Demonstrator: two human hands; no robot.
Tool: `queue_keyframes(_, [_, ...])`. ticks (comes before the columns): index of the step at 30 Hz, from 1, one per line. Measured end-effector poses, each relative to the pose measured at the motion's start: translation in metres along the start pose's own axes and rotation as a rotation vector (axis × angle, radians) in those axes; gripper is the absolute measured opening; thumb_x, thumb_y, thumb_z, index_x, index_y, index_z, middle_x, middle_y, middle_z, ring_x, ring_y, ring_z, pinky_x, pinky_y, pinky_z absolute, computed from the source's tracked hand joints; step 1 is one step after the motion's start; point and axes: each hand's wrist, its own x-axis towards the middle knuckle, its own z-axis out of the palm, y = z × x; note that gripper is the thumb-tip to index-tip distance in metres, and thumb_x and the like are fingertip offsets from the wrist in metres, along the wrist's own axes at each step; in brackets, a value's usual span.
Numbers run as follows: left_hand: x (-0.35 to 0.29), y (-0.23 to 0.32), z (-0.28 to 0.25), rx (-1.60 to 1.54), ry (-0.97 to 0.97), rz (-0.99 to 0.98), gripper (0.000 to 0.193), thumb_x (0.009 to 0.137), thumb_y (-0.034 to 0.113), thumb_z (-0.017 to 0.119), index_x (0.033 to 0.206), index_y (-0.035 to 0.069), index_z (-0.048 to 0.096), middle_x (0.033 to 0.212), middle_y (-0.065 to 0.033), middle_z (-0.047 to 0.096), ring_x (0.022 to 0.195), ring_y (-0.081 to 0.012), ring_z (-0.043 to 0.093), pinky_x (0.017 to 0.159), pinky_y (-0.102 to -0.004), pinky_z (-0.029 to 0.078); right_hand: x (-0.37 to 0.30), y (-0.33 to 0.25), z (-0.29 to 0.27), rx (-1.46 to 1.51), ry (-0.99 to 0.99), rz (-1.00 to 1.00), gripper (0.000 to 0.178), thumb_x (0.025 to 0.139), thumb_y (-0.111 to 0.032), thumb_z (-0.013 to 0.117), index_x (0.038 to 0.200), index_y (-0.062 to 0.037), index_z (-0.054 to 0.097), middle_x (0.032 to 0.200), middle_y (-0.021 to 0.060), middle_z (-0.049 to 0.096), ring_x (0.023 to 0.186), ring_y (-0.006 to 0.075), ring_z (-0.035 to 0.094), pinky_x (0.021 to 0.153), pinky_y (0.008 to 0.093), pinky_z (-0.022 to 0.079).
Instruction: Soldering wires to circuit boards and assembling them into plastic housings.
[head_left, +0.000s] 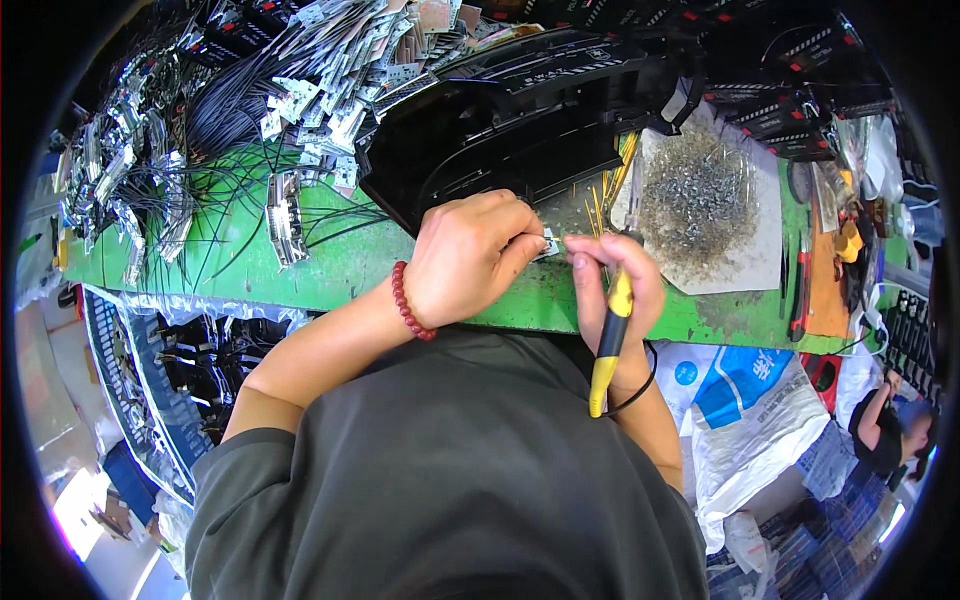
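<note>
My left hand (475, 245), with a red bead bracelet on its wrist, leans over the green bench. Its thumb and fingers pinch together at a small pale piece (548, 243), mostly hidden by the fingertips. Close beside it, my right hand (625, 285) is closed round a yellow and black soldering iron (612, 345), its handle slanting back toward me and a black cord trailing by the wrist. The iron's tip is hard to make out. A thin yellowish strand shows between the two hands. Right behind them lies a large black curved plastic shell (490, 140).
Circuit boards with black wires (290, 215) pile up at the left and back left. Thin yellow sticks (597, 210) lie beyond my right hand. A pale board (725, 275) bears a heap of small metal bits. White sacks (750, 430) stand below the bench; another person (885, 430) is far right.
</note>
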Motion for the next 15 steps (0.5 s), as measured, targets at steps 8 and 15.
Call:
queue_keyframes(8, [-0.0018, -0.0011, 0.0029, 0.017, 0.022, 0.008, 0.007, 0.078, 0.01, 0.067, 0.077, 0.005, 0.062, 0.072, -0.0097, 0.06, 0.067, -0.0302, 0.061, 0.06, -0.0393, 0.049, 0.0065, -0.0056, 0.0024, -0.016, -0.018, -0.063, 0.03, 0.079, 0.006, 0.068, 0.106, -0.0018, 0.058, 0.087, 0.0118, 0.071, 0.076, 0.021, 0.071, 0.066, 0.0281, 0.055])
queue_keyframes(15, [-0.0014, -0.0011, 0.0004, 0.028, -0.028, -0.003, 0.006, 0.078, 0.004, 0.068, 0.079, 0.002, 0.063, 0.072, -0.0111, 0.061, 0.065, -0.0284, 0.061, 0.058, -0.0351, 0.049, 0.0024, -0.0024, 0.0012, -0.005, -0.044, -0.055, 0.03, 0.079, 0.006, 0.067, 0.107, -0.0008, 0.057, 0.088, 0.014, 0.071, 0.077, 0.022, 0.071, 0.067, 0.0279, 0.055])
